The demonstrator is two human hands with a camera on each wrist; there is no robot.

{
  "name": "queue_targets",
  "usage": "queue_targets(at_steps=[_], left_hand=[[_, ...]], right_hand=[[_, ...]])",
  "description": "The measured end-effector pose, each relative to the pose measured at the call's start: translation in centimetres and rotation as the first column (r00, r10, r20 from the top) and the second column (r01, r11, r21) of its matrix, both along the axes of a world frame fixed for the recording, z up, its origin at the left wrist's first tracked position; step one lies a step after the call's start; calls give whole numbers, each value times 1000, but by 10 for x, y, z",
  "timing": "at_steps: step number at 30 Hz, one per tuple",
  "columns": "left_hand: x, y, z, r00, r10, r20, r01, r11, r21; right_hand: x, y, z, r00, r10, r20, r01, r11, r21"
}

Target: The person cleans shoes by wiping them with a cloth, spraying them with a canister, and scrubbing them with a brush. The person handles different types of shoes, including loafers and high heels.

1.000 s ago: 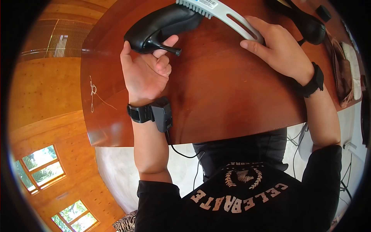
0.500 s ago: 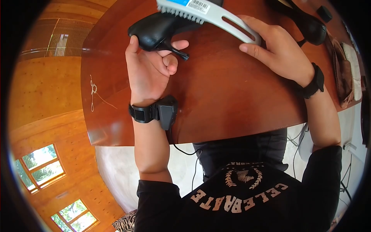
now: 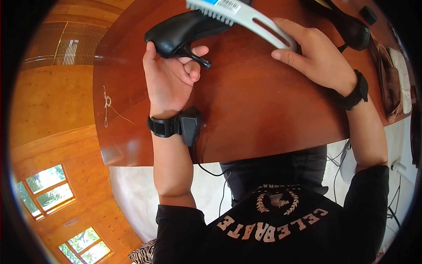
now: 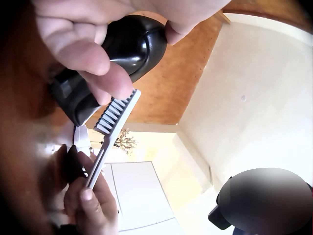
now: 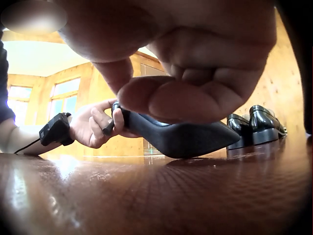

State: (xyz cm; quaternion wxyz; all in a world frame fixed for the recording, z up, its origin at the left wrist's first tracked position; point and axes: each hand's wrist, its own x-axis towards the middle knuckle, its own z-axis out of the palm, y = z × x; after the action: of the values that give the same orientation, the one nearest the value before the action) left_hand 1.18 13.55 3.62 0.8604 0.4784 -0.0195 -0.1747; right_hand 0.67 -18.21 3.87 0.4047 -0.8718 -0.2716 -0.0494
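Observation:
A black high-heeled pump [image 3: 173, 37] lies on its side in my left hand [image 3: 169, 88], which grips it around the heel end with the thumb at its back. The thin heel points toward me past the fingers. My right hand [image 3: 323, 57] holds a grey brush [image 3: 244, 17] by its slotted handle, and the brush head overlaps the shoe's upper in the head view. In the left wrist view the bristles [image 4: 110, 116] face the shoe beside the left fingertips. The right wrist view shows the pointed toe [image 5: 215, 137] low over the table, beneath the right fingers.
A second black heeled shoe [image 3: 358, 37] lies at the right, near a small black block [image 3: 368, 15]. Brown and cream cloth items [image 3: 392, 83] rest by the right edge. Knotted string [image 3: 107, 103] lies at the left. Shiny black shoes [image 5: 264, 125] stand farther back.
The brush slid left along the shoe, then slightly back to the right. My left hand and the shoe shifted a little to the right, and its heel tilted lower.

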Motion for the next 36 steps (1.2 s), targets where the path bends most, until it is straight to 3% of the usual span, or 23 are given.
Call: queue_targets(at_steps=[9,11,12,16,21,30,32,36], left_hand=[[0,0,-1,1000,5,2,-5,1000,2],[0,-1,-2,1000,-1,8,1,1000,-24],[-1,-8,1,995,94,-24,-93,995,44],[-1,-9,2,999,16,50,-16,1000,-6],[-2,-13,5,992,99,75,-111,978,176],[1,-5,-3,999,35,37,-35,999,3],[-1,-10,-1,995,82,60,-84,996,35],[-6,-14,6,989,142,48,-145,987,68]], right_hand=[[2,-1,-1,997,47,-67,-51,997,-62],[3,0,-8,999,31,36,-29,999,-38],[3,1,-10,996,26,90,-24,999,-24],[2,-1,-10,1000,18,-3,-18,1000,-19],[1,3,-8,1000,8,4,-8,1000,-17],[-2,7,9,999,-20,-49,13,991,-132],[-2,5,9,999,-22,-36,15,985,-173],[-1,7,11,993,3,-116,-15,995,-101]])
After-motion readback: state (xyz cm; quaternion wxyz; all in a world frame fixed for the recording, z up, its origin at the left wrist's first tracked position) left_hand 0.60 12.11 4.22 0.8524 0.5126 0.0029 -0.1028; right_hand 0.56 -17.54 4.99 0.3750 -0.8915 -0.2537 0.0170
